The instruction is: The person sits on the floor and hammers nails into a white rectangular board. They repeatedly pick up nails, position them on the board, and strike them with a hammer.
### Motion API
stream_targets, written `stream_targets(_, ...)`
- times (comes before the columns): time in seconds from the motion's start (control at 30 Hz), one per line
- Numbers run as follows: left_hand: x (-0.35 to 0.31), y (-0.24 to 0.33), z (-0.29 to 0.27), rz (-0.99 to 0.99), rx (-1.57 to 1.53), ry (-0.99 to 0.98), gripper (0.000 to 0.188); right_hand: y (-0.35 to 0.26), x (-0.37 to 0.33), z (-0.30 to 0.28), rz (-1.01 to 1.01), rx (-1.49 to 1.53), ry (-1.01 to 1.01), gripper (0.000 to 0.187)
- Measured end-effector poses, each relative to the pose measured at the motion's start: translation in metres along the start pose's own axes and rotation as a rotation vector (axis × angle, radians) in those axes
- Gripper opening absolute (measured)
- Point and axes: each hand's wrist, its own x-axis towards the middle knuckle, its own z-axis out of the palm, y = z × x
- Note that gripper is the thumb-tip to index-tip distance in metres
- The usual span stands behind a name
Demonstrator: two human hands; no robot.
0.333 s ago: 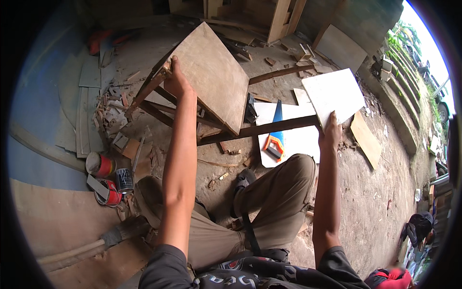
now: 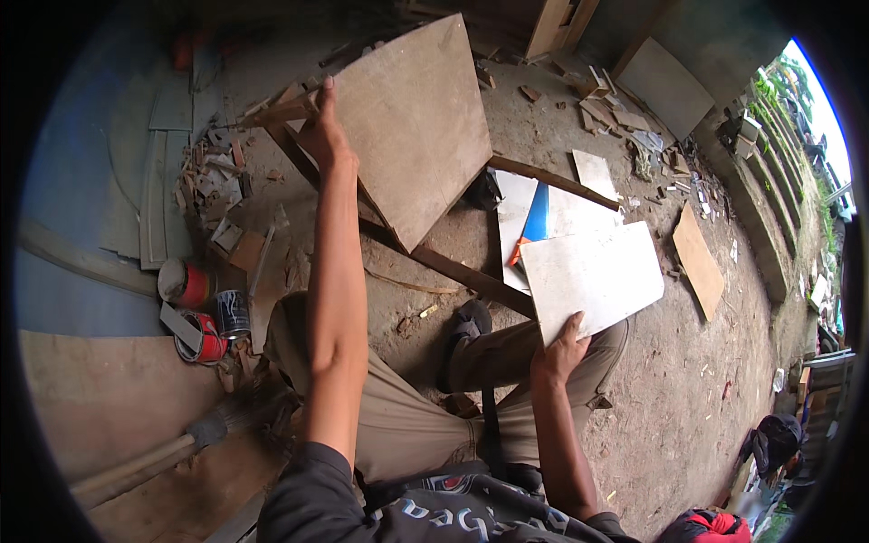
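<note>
I hold a wooden frame that carries two plywood panels, tilted over my legs. My left hand (image 2: pixel 328 140) is closed round the left edge of the larger brownish panel (image 2: pixel 425 127), thumb up along it. My right hand (image 2: pixel 555 356) grips the near edge of the smaller pale panel (image 2: pixel 597 281), its thumb on top and its fingers hidden below. Dark wooden bars (image 2: pixel 471 278) run between the two panels. Below them a handsaw (image 2: pixel 536 213) with a blue blade lies on a white board (image 2: pixel 514 195); the small panel covers most of its orange handle.
Paint cans (image 2: pixel 233 314) stand at the left beside a heap of wood scraps (image 2: pixel 213 181). A long-handled brush (image 2: pixel 204 434) lies at the lower left. Plywood offcuts (image 2: pixel 699 262) are scattered on the right, before concrete steps (image 2: pixel 783 195). A backpack-like dark bundle (image 2: pixel 774 443) sits at lower right.
The frame has turned: its small panel and my right hand have come nearer and to the left, now over the saw's handle. The larger panel has shifted slightly farther away and right.
</note>
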Motion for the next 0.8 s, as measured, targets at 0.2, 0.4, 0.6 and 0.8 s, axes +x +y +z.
stream_targets(0.2,0.071,-0.036,-0.066,0.069,0.050,0.081,0.093,0.095,-0.039,-0.001,0.236,-0.161,-0.273,0.041)
stream_targets(0.4,0.095,-0.049,-0.115,0.160,0.068,0.037,0.086,0.151,-0.056,0.012,0.620,-0.451,-0.497,0.052)
stream_targets(0.6,0.108,-0.074,-0.126,0.238,0.493,-0.005,0.073,0.225,-0.108,0.014,0.850,-0.466,-0.525,0.052)
stream_targets(0.8,0.127,-0.056,-0.187,0.161,0.675,0.004,0.083,0.260,-0.153,0.037,1.162,-0.397,-0.461,0.052)
